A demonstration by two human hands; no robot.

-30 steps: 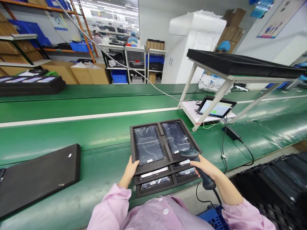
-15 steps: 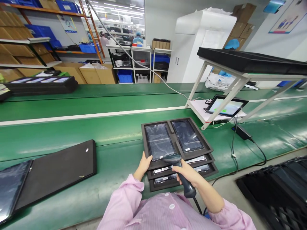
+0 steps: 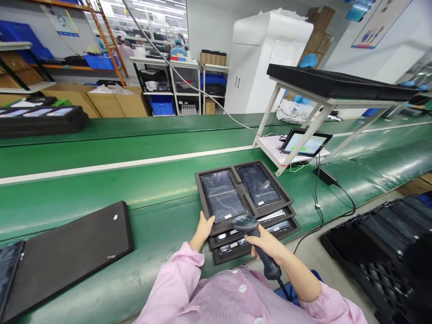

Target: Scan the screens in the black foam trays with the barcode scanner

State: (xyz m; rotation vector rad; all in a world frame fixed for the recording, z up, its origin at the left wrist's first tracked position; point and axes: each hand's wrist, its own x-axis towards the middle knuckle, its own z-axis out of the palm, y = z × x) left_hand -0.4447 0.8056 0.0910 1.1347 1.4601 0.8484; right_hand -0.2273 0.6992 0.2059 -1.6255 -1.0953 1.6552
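My right hand (image 3: pixel 265 243) is wrapped round the handle of a barcode scanner (image 3: pixel 266 263), its head over the near edge of a tray stack. The top black foam tray (image 3: pixel 248 209) holds two film-covered tablets, a left tablet (image 3: pixel 223 194) and a right tablet (image 3: pixel 259 184), each with a small white label at its near edge. My left hand (image 3: pixel 203 228) grips the top tray's near left corner, thumb on the rim and fingers partly hidden. Beneath, the lower trays (image 3: pixel 256 247) stick out towards me, with strips of their labelled tablets showing.
A white-legged stand (image 3: pixel 266 110) carries black trays at the right, with a lit tablet (image 3: pixel 306 143) below and a power adapter (image 3: pixel 326 175) beside it. A black foam slab (image 3: pixel 74 256) lies left on the green belt (image 3: pixel 162 225). Stacked trays (image 3: pixel 381 256) stand at lower right.
The view has turned slightly right, so the surroundings shift left. Both hands keep their grips, and the scanner remains near the top tray's front edge.
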